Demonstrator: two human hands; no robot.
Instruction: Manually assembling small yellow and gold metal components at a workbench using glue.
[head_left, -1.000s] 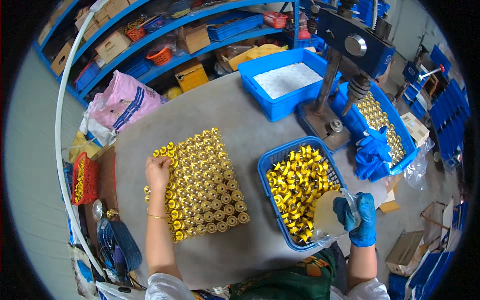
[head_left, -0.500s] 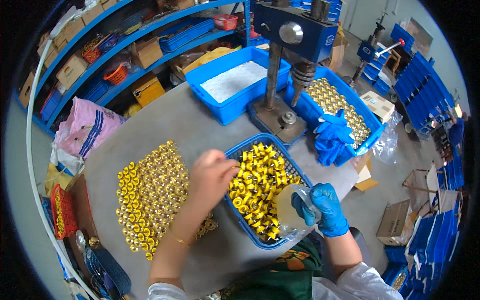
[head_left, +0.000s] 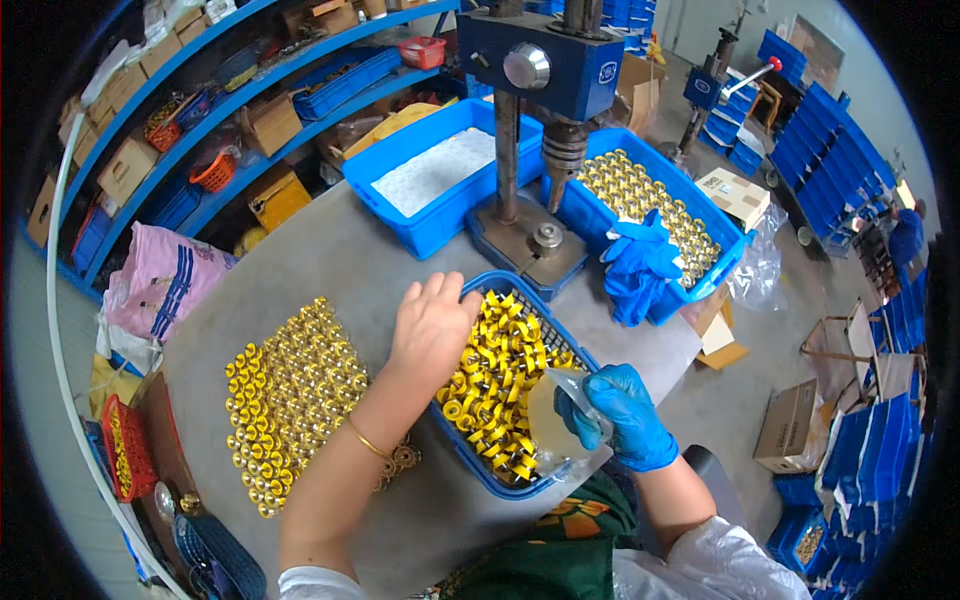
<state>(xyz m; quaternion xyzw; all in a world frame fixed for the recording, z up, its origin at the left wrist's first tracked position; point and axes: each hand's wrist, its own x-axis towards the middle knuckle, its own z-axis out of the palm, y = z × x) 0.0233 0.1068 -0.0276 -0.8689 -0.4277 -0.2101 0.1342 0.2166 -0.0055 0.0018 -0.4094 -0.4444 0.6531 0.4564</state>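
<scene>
A blue mesh basket [head_left: 530, 293] on the grey table is heaped with yellow-and-black knob-like parts [head_left: 498, 370]. My bare left hand [head_left: 432, 325], a gold bangle on its wrist, is closed at the basket's left rim. Its thumb side is over the rim, and its fingertips are hidden. In a blue glove, my right hand [head_left: 618, 412] grips a translucent plastic bag [head_left: 552, 415] above the basket's near right corner. What the bag holds, if anything, I cannot make out. Left of my left forearm, many brass-coloured round parts [head_left: 310, 370] stand in packed rows, the leftmost ones topped with yellow.
Beyond the basket stands a blue drill-type press [head_left: 540, 65] on a metal base. A blue tub [head_left: 400, 225] with a white lining sits to its left. Another blue tub [head_left: 715, 280] holds brass parts and blue gloves [head_left: 640, 262]. Shelves [head_left: 230, 100] line the back left.
My left hand has moved from beside the parts up to the basket's left rim. My right hand keeps its grip on the bag. The whole view has shifted slightly.
</scene>
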